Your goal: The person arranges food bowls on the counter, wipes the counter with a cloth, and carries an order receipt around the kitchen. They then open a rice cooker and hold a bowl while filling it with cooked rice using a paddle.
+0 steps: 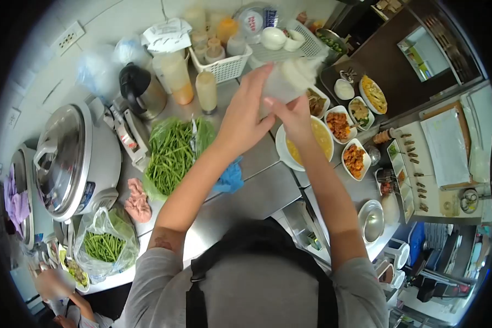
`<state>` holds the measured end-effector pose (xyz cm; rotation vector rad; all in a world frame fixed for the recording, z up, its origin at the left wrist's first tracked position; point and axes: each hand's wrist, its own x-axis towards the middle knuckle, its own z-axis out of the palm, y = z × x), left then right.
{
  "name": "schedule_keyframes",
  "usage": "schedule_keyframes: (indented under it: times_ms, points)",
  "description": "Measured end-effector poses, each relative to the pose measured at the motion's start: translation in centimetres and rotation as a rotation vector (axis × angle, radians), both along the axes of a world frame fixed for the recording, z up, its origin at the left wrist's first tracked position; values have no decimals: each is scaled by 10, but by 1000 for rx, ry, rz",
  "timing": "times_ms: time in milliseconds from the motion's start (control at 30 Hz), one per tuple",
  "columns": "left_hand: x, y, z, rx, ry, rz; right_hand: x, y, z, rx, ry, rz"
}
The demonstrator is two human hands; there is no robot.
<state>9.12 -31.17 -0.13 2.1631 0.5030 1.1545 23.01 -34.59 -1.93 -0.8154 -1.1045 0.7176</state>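
Above the counter my two hands come together at a blurred white, partly see-through thing (290, 79); its kind cannot be made out. My left hand (247, 112) has its fingers closed against the thing's left side. From below, my right hand (296, 117) pinches its lower edge with the thumb. Under my right hand and forearm stands a white bowl of yellow soup (322, 139), partly covered by the arm. Green beans (172, 153) in a plastic bag lie left of my left forearm. A blue cloth (229, 177) is beside that forearm.
Dishes of red-orange food (355, 161) stand right of the soup. A squeeze bottle (206, 92), a kettle (142, 90) and a white basket (224, 68) are at the back. A large rice cooker (74, 158) stands left. Another person (82, 311) is at the lower left.
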Motion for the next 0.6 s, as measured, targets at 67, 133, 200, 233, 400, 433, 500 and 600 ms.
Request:
schedule_keyframes:
  times_ms: [67, 133, 200, 233, 400, 433, 500, 600]
  points:
    - [1, -8, 4, -19, 38, -37, 13, -11, 8, -20, 64, -171]
    - [-6, -43, -7, -63, 19, -16, 68, -51, 45, -293, 87, -252]
    - [-23, -54, -38, -231, 15, -93, 100, -73, 84, -440, -212, -382]
    - [-33, -60, -61, -323, 47, -133, 117, -86, 95, -623, -431, -422]
    - [-74, -119, -161, -706, 164, -106, 152, -116, 54, -1022, -1613, -377]
    - [-81, -127, -168, -680, 210, -114, 150, -120, 43, -1040, -1691, -328]
    - [-89, -139, -174, -685, 229, -104, 146, -123, 22, -1028, -1858, -246]
    - [-87, -141, -172, -653, 270, -51, 144, -120, -6, -958, -2049, -200]
